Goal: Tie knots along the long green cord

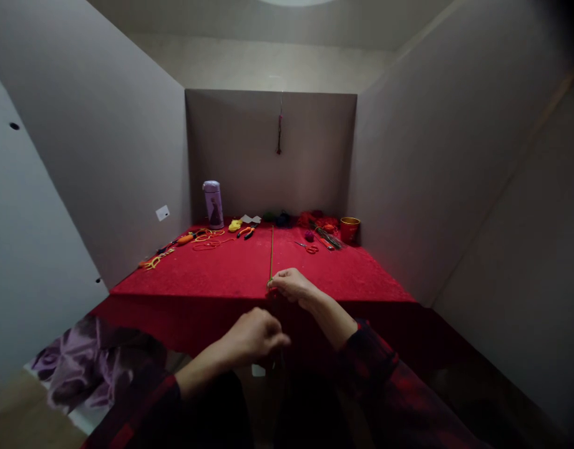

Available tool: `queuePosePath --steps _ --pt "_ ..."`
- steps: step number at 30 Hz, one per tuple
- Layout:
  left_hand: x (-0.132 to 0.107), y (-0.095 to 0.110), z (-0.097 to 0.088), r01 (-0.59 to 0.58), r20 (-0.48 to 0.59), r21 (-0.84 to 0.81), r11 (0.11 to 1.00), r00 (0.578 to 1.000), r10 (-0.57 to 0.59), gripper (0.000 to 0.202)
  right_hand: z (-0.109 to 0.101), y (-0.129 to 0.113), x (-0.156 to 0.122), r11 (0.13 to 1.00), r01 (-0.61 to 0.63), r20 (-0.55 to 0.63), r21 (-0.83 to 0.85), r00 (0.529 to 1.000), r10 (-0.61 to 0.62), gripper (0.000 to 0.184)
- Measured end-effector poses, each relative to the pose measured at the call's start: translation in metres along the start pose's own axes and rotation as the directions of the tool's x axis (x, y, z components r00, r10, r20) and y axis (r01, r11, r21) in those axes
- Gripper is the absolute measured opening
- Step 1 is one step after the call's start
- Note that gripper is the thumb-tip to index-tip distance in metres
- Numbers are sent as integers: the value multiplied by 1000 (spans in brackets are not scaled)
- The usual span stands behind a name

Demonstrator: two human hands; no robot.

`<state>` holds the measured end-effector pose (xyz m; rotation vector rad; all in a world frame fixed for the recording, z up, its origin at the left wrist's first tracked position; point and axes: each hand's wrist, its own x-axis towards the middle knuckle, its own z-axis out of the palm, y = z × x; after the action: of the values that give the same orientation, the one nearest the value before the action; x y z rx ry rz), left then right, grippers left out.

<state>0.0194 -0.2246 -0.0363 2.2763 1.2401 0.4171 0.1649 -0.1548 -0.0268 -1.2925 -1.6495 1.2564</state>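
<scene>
My right hand (292, 285) is closed in a pinch on a thin green stick (271, 249) that rises upright over the front edge of the red table (221, 274). Lower down and nearer to me, my left hand (255, 335) is closed round the lower part of the same stick, which is dark and hard to make out there. Both sleeves are dark red plaid.
At the back of the table stand a purple flask (213, 204) and a red cup (349, 229). Orange-handled pliers (245, 232), red scissors (308, 247), yellow and orange cords (207, 237) and red yarn (317, 220) lie nearby. Grey panels wall in three sides. A purple cloth (88, 365) lies at the lower left.
</scene>
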Motion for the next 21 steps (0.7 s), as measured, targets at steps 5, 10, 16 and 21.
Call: queuePosePath --steps 5,10,16,21 --pt "36 -17 -27 39 -443 -472 881 853 -275 18 1 -2 -2 1000 13 18 15 1000 -13 12" --pt "61 -19 -26 125 -223 -540 832 932 -285 14 2 -3 -2 1000 24 28 8 999 -24 15" --pt "67 -27 -30 114 -199 -510 853 949 -245 15 -2 2 -2 1000 6 30 -25 1000 -5 14" --pt "70 -36 -35 77 -250 -480 874 943 -220 19 -3 4 -2 998 17 16 -67 1000 -16 15"
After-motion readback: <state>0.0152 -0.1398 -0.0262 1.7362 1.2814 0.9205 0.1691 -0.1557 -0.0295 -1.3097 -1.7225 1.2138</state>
